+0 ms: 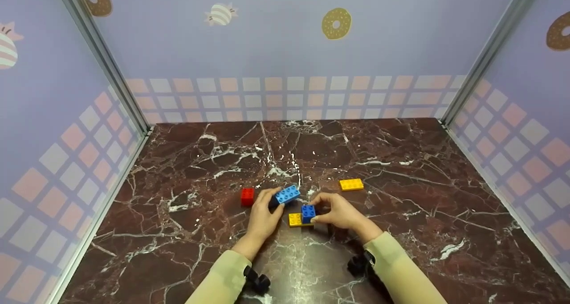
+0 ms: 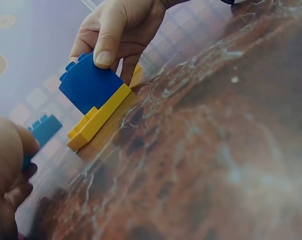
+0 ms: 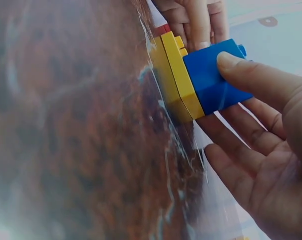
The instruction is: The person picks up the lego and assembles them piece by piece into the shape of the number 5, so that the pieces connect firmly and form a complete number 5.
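Observation:
A dark blue brick (image 1: 308, 213) stands on the right part of a flat yellow brick (image 1: 295, 220); in the left wrist view the blue brick (image 2: 91, 82) rests on the yellow one (image 2: 98, 120). My right hand (image 1: 338, 211) pinches the blue brick between thumb and fingers, also seen in the right wrist view on the blue brick (image 3: 215, 77). My left hand (image 1: 263, 217) holds a light blue brick (image 1: 287, 194) with a darker piece under it, left of and behind the yellow brick. What that darker piece is, I cannot tell.
A red brick (image 1: 247, 197) lies just left of my left hand. Another flat yellow brick (image 1: 352, 184) lies behind my right hand. Patterned walls (image 1: 285, 50) enclose the marbled table (image 1: 401, 197) at the back and both sides.

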{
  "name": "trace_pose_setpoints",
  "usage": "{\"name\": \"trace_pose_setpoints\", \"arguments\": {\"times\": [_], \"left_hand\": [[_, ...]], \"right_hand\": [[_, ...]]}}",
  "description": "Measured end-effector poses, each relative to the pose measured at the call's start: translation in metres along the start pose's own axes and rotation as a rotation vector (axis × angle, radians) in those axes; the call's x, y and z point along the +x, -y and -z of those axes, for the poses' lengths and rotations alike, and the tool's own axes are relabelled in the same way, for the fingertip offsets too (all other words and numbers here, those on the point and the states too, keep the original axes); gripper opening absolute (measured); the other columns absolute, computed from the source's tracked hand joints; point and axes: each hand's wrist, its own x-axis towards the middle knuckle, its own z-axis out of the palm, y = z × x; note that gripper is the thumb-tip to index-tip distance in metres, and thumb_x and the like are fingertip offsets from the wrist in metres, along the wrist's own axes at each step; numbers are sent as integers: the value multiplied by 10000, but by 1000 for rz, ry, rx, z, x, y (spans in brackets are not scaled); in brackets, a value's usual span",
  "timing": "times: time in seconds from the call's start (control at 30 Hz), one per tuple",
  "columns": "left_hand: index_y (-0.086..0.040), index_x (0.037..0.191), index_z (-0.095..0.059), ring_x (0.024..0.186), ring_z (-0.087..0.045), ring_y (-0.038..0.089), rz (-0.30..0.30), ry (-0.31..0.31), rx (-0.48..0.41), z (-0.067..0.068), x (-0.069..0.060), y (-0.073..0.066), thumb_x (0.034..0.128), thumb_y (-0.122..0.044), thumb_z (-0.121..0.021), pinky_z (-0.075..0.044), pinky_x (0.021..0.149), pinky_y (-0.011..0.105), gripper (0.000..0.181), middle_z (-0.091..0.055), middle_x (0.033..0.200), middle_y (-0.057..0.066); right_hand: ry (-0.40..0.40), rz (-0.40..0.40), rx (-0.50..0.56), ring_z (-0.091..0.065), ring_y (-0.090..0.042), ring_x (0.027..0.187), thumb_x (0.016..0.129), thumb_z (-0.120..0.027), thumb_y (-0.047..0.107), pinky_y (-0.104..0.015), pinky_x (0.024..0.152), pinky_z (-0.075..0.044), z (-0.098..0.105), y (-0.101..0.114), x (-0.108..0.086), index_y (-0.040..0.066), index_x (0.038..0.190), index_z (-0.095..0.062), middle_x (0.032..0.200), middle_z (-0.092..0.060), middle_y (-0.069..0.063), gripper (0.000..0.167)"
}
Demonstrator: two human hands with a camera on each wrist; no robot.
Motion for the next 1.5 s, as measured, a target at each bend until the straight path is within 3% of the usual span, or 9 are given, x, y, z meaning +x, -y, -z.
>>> {"name": "trace_pose_setpoints", "arguments": {"times": [0.13,0.3,0.43,0.57,0.8,1.13,1.5], "left_hand": [[39,1306,-647,1228,-643,347,-5,-24,-163,-1,0,-2,872,22,-747,-504,1108,499,446,-683,1272,184],[114,1330,-595,1248,-634,416,66,13,-434,-2,-2,-5,895,68,-715,-528,1086,475,453,-646,1332,294],[120,1335,-590,1249,-633,432,116,38,-532,-1,-3,-7,908,53,-707,-548,1072,433,448,-626,1359,321],[102,1336,-603,1226,-646,409,125,70,-569,0,-6,-9,906,43,-717,-575,1043,377,449,-614,1369,330],[116,1333,-597,1175,-679,291,101,165,-591,0,-10,-9,897,39,-726,-576,996,253,461,-637,1340,320],[70,1335,-620,1197,-664,386,93,225,-562,-1,-11,-10,897,11,-738,-581,1033,396,458,-652,1328,291],[78,1335,-619,1195,-666,387,82,247,-557,-1,-11,-9,899,8,-737,-581,1032,361,457,-664,1312,287]], "right_hand": [[-31,-3,17,-714,-267,1037,824,-837,42,-327,908,-626,0,-3,1,-14,1097,-694,1143,-715,-197,313],[-48,14,22,-719,-296,1048,822,-836,39,-388,932,-625,0,-4,0,-44,1109,-692,1145,-713,-230,332],[-52,5,30,-711,-361,1085,829,-833,37,-453,956,-613,-1,-3,0,-51,1141,-700,1177,-712,-246,350],[-59,3,2,-711,-387,1077,832,-839,52,-477,938,-615,-1,-3,0,-51,1159,-704,1175,-720,-249,369],[-56,5,-7,-723,-267,988,812,-864,86,-307,868,-619,-1,-3,1,-41,1108,-713,1088,-751,-209,356],[-65,-23,-37,-722,-230,961,808,-865,104,-223,848,-588,0,-3,1,-10,1097,-723,1080,-761,-176,342],[-55,-28,-40,-710,-207,950,817,-865,117,-254,850,-593,1,-2,1,3,1078,-722,1066,-758,-158,320]]}}
